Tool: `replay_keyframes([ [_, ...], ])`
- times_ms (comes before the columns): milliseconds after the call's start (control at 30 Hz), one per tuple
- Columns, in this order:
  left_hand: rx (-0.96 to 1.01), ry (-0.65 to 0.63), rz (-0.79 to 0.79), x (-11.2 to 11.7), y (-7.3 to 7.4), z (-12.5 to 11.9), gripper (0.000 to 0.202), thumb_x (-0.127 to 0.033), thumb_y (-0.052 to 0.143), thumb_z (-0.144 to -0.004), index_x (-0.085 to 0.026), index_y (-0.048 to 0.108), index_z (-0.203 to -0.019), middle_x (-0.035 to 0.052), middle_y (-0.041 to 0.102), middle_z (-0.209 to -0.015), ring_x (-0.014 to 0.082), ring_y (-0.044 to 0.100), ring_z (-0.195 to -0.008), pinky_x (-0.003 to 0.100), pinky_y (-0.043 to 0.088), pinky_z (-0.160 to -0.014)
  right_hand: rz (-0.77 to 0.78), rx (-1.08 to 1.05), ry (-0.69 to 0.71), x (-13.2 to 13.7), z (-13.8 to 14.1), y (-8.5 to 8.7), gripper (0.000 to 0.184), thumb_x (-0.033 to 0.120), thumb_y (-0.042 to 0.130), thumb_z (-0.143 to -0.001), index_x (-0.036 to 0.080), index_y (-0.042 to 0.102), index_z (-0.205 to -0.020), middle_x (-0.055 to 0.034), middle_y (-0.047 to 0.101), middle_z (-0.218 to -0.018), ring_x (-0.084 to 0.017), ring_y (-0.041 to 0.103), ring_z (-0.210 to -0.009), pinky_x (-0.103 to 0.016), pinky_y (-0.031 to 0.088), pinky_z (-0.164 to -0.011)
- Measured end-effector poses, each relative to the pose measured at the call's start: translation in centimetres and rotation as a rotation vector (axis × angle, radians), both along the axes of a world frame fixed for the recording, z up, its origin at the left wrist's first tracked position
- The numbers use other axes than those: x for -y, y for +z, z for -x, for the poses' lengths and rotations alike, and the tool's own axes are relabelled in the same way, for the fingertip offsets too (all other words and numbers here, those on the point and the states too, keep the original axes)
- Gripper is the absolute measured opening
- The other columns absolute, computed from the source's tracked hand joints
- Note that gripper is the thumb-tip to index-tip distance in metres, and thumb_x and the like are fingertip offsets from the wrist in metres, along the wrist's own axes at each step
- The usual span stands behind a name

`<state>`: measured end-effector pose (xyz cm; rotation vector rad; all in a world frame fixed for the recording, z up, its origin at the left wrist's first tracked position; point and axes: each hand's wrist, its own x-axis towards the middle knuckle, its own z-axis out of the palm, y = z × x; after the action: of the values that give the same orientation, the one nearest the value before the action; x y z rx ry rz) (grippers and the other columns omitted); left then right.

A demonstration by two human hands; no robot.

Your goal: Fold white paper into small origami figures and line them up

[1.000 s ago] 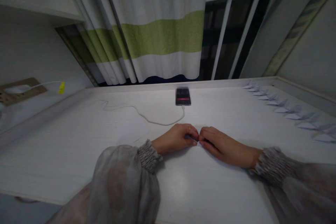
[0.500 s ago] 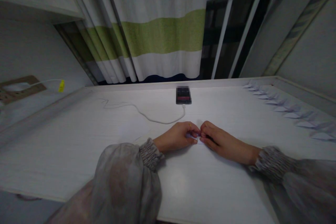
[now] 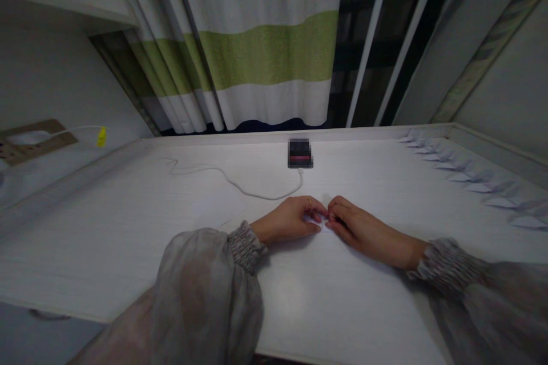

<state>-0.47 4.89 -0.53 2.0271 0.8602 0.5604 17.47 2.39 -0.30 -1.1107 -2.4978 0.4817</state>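
Observation:
A small piece of white paper (image 3: 324, 227) lies low over the white desk, mostly hidden by fingers. My left hand (image 3: 293, 218) pinches it from the left, thumb below and fingers curled above; a ring shows on one finger. From the other side my right hand (image 3: 359, 231) grips the same paper with thumb and bent fingers. The fingertips of both hands meet at the paper. Its exact folded shape cannot be made out.
A phone-like device (image 3: 300, 153), blurred out, lies behind my hands with a white cable (image 3: 257, 196) running left. Several folded white paper pieces (image 3: 479, 187) stand in a row at right. Beyond the desk (image 3: 128, 228) hang curtains (image 3: 269, 54); a socket panel (image 3: 38, 140) is at left.
Both hands keep their grip on the paper in nearly the same place. My left thumb has shifted very slightly, and the whole view has moved a little.

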Motion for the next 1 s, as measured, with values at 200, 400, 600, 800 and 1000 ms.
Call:
replay_keyframes([
  [200, 0.051, 0.045, 0.033, -0.1, -0.4, -0.2, 0.021, -0.019, 0.057, -0.068, -0.011, 0.059, -0.088, 0.0064, 0.060, -0.083, 0.0118, 0.055, -0.071, 0.028, 0.044, -0.070, 0.005, 0.015, -0.017, -0.1, 0.0, 0.1, 0.011, 0.018, 0.038, -0.083, 0.015, 0.048, -0.078, -0.0069, 0.047, -0.081, -0.015, 0.048, -0.072, -0.031, 0.044, -0.068],
  [400, 0.073, 0.068, 0.032, 0.1, -0.3, -0.4, 0.023, -0.018, 0.064, -0.063, -0.013, 0.060, -0.085, 0.0040, 0.059, -0.080, 0.0099, 0.053, -0.069, 0.027, 0.044, -0.070, 0.007, 0.000, -0.020, -0.2, 0.1, 0.0, 0.011, 0.017, 0.039, -0.082, 0.015, 0.048, -0.077, -0.0066, 0.048, -0.080, -0.015, 0.048, -0.072, -0.032, 0.044, -0.067],
  [600, 0.052, 0.092, 0.048, 0.0, -0.3, -0.5, 0.024, -0.014, 0.065, -0.062, -0.012, 0.059, -0.085, 0.0036, 0.059, -0.080, 0.0097, 0.053, -0.070, 0.027, 0.044, -0.071, 0.051, -0.043, 0.001, -0.3, -0.4, 0.3, 0.012, 0.016, 0.038, -0.082, 0.016, 0.048, -0.076, -0.0054, 0.048, -0.080, -0.015, 0.048, -0.072, -0.031, 0.044, -0.069],
  [800, 0.043, 0.092, 0.060, -0.1, -0.3, -0.5, 0.025, -0.014, 0.065, -0.062, -0.012, 0.059, -0.086, 0.0034, 0.059, -0.081, 0.0095, 0.053, -0.069, 0.027, 0.044, -0.071, 0.098, -0.108, 0.011, -0.1, -0.9, 0.8, 0.010, 0.016, 0.039, -0.081, 0.017, 0.045, -0.073, -0.0056, 0.046, -0.086, -0.015, 0.047, -0.078, -0.031, 0.044, -0.073],
  [1000, 0.018, 0.105, 0.072, 0.0, 0.2, -0.7, 0.024, -0.013, 0.065, -0.062, -0.013, 0.059, -0.086, 0.0025, 0.059, -0.077, 0.0095, 0.053, -0.069, 0.027, 0.044, -0.071, 0.102, -0.109, -0.018, 0.2, -1.3, 0.7, 0.011, 0.018, 0.040, -0.080, 0.018, 0.046, -0.072, -0.0065, 0.046, -0.089, -0.015, 0.046, -0.079, -0.033, 0.044, -0.072],
])
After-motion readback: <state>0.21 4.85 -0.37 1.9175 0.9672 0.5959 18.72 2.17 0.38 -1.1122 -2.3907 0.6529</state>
